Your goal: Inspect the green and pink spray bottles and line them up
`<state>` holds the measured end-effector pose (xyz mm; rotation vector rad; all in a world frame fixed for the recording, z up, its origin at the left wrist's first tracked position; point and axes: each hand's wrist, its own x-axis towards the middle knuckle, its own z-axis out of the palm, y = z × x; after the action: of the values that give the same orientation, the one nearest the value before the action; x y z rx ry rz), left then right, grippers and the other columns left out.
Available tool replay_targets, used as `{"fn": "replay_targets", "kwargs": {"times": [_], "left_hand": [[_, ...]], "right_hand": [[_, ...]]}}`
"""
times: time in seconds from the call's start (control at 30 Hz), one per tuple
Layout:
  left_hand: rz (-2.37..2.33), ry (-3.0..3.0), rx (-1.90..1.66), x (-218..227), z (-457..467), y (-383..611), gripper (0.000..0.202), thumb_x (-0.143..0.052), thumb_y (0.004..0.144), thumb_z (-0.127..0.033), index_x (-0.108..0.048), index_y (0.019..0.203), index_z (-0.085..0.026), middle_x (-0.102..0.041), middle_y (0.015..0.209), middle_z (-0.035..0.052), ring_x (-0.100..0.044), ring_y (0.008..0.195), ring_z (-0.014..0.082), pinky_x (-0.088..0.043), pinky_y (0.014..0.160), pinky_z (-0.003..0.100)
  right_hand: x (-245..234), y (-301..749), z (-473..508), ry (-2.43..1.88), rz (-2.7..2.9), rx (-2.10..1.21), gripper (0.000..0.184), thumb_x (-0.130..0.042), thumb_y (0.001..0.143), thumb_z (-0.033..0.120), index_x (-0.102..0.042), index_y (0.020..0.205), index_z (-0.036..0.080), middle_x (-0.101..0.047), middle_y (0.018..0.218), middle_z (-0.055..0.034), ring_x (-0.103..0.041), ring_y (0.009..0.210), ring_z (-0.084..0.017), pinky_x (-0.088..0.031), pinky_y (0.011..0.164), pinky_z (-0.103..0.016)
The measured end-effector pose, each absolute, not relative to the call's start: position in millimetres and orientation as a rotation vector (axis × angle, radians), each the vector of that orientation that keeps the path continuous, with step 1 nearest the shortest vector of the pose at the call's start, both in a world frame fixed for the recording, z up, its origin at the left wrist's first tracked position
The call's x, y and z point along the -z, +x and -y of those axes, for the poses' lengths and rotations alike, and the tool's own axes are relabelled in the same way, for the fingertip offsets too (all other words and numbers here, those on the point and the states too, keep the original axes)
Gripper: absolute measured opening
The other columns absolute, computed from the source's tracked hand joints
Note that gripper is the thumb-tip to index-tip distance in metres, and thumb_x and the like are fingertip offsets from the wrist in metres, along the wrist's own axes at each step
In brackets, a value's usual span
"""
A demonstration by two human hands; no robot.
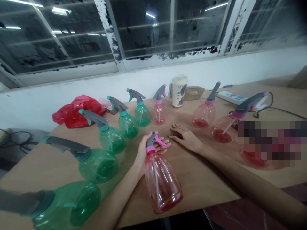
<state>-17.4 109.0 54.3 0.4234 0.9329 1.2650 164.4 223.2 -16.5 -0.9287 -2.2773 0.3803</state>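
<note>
My left hand (142, 153) is wrapped round the neck of a clear pink spray bottle (163, 183) with a grey and pink trigger head. The bottle leans, its base toward me, near the front edge of the table. My right hand (187, 138) lies palm down on the wood to the right of it, fingers stretched out and holding nothing. Green spray bottles stand in a row on the left, the nearer ones being a large green bottle (72, 203) and another green bottle (100, 166). Beyond my hands is a small pink spray bottle (159, 112).
More pink bottles stand at the right, among them one pink bottle (203, 114) and a nearer pink bottle (224, 129). At the back are a red plastic bag (79, 111), a paper cup (178, 92) and a white power strip (231, 97) with a black cable. A blurred patch hides the far right.
</note>
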Motion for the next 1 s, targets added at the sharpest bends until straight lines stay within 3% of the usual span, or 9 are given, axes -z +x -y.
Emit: {"fn": "replay_targets", "kwargs": {"times": [0.17,0.27,0.43,0.63,1.0], "left_hand": [[-0.980,0.436,-1.344,-58,-105,-15,0.031,-0.055,0.082,-0.040,-0.063,0.069,-0.012,-0.064,0.061,0.0058,-0.064,0.057,0.0154,-0.046,0.047,0.020],[-0.935,0.454,-1.410,-63,-100,-14,0.029,-0.059,0.080,-0.037,-0.059,0.062,-0.014,-0.058,0.054,0.0005,-0.057,0.047,0.0101,-0.042,0.044,0.018],[-0.940,0.489,-1.295,-64,-100,-16,0.041,-0.049,0.086,-0.045,-0.067,0.075,-0.010,-0.069,0.068,0.0097,-0.068,0.066,0.0190,-0.051,0.060,0.024],[-0.934,0.435,-1.236,-54,-104,-13,0.046,-0.044,0.088,-0.047,-0.068,0.082,-0.008,-0.073,0.083,0.0164,-0.071,0.085,0.0258,-0.055,0.069,0.028],[-0.943,0.390,-1.282,-55,-101,-10,0.043,-0.047,0.087,-0.046,-0.067,0.081,-0.009,-0.072,0.083,0.0169,-0.071,0.085,0.0260,-0.055,0.072,0.032]], "right_hand": [[13,161,-220,-0.936,2.256,-0.367,0.049,-0.052,0.087,0.050,-0.062,0.119,0.014,-0.058,0.131,-0.0161,-0.050,0.126,-0.028,-0.035,0.110,-0.049],[12,160,-219,-0.942,2.254,-0.364,0.049,-0.052,0.088,0.049,-0.062,0.119,0.014,-0.058,0.131,-0.0160,-0.050,0.126,-0.028,-0.036,0.109,-0.048],[10,159,-219,-0.947,2.274,-0.360,0.048,-0.052,0.089,0.047,-0.062,0.120,0.011,-0.058,0.130,-0.0164,-0.049,0.126,-0.027,-0.035,0.110,-0.046],[11,161,-221,-0.954,2.269,-0.368,0.047,-0.053,0.088,0.048,-0.062,0.119,0.014,-0.059,0.130,-0.0151,-0.050,0.126,-0.026,-0.037,0.109,-0.045],[11,165,-224,-0.958,2.274,-0.391,0.051,-0.053,0.087,0.049,-0.060,0.122,0.013,-0.057,0.131,-0.0148,-0.050,0.126,-0.026,-0.036,0.109,-0.045]]}}
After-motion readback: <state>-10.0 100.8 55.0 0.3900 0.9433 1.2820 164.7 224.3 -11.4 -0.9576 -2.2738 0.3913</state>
